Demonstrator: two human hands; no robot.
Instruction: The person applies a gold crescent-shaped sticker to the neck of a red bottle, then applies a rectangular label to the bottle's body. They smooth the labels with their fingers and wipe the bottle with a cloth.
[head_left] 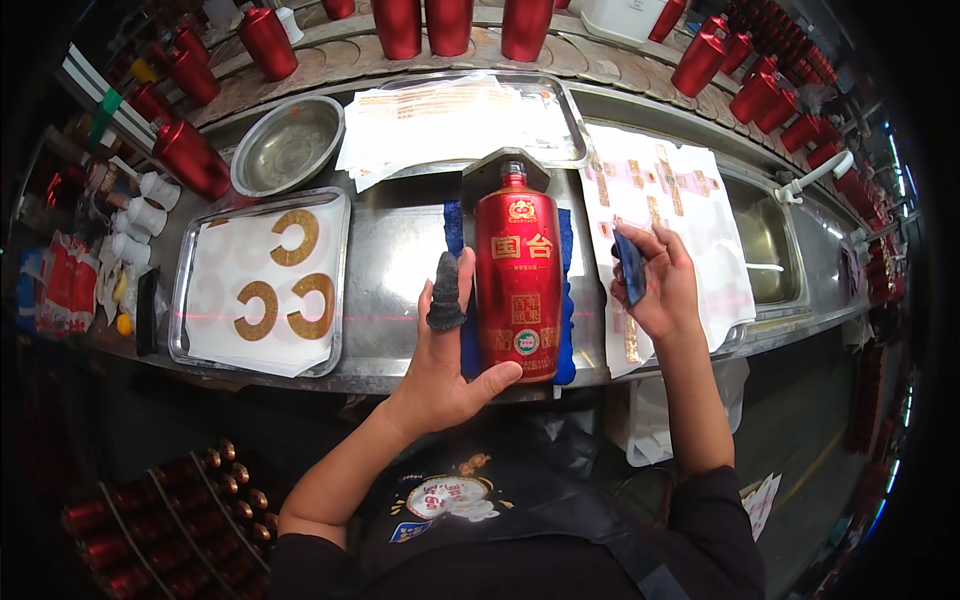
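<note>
A red bottle (518, 285) with gold markings and a dark neck lies on a blue cloth (567, 300) at the counter's front, its neck by a dark angled rest (535, 178). My left hand (435, 345) is at the bottle's lower left side, fingers stretched and thumb reaching over its bottom edge. One of its fingers wears a black cover (446, 295). To the right, above a white sheet with gold and pink decals (700, 240), my right hand (662, 285) pinches a flat blue scraper-like piece (628, 267), apart from the bottle.
At left, a metal tray (340, 290) carries a sheet of gold C-shaped decals (256, 310). Behind it stands a metal bowl (287, 146). Another tray (572, 130) holds stacked sheets (440, 125). A sink (770, 240) is at right. Red bottles (268, 45) stand on the conveyor (340, 50) behind.
</note>
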